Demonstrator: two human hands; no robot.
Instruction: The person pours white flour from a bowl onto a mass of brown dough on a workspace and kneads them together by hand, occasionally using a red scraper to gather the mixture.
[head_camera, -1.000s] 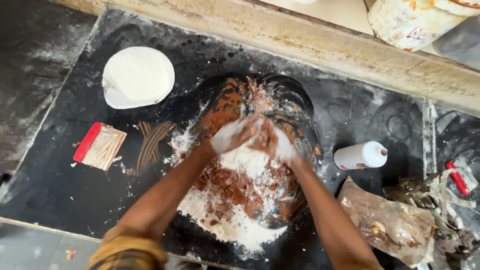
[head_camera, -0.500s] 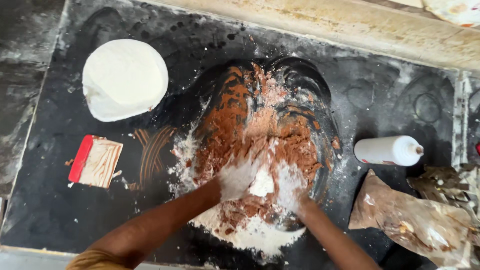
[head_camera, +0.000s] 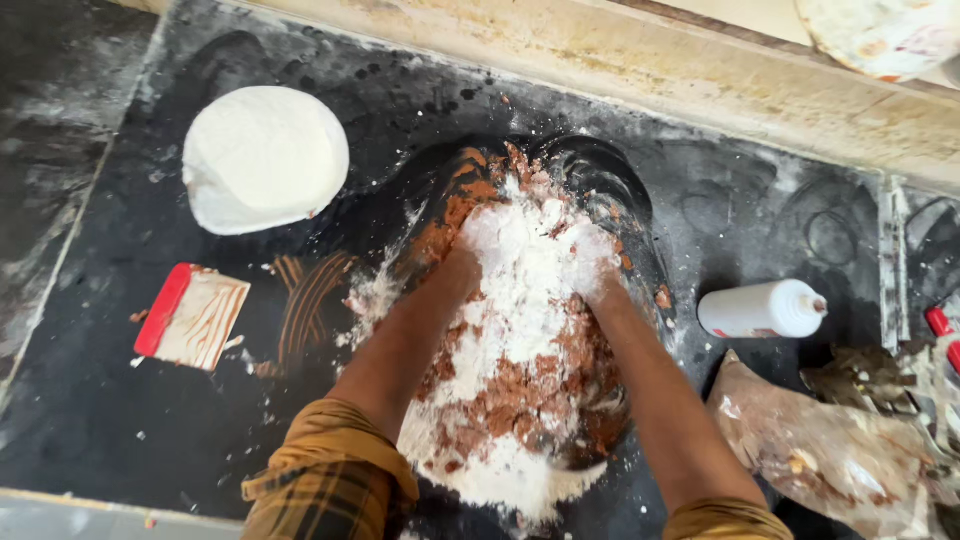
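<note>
The head view looks straight down on a dark worktop (head_camera: 120, 440) dusted with white powder. At the centre lies a black basin (head_camera: 600, 180), and in it a heap of white powder and reddish-brown clay (head_camera: 520, 330). I see my two hands pushed into this heap from six o'clock. The left hand (head_camera: 452, 272) is sunk in at the nine o'clock side of the heap, the right hand (head_camera: 598, 285) at the three o'clock side. Both are covered with powder up to the wrist, so I cannot tell if the fingers are curled or spread.

I judge the step in hand is the mixing: the white and the brown lie in separate patches, not blended. Some powder has spilled over the basin edge at six o'clock. The next move, I think, calls for folding from the edges inward with care, so that no more falls out.

At ten o'clock from the basin sits a white round lump (head_camera: 262, 158). At nine o'clock lies a scraper with a red handle (head_camera: 192, 318), beside brown comb marks. At three o'clock a white squeeze bottle (head_camera: 760, 308) lies on its side, and at four o'clock a crumpled plastic bag (head_camera: 820, 450).
</note>
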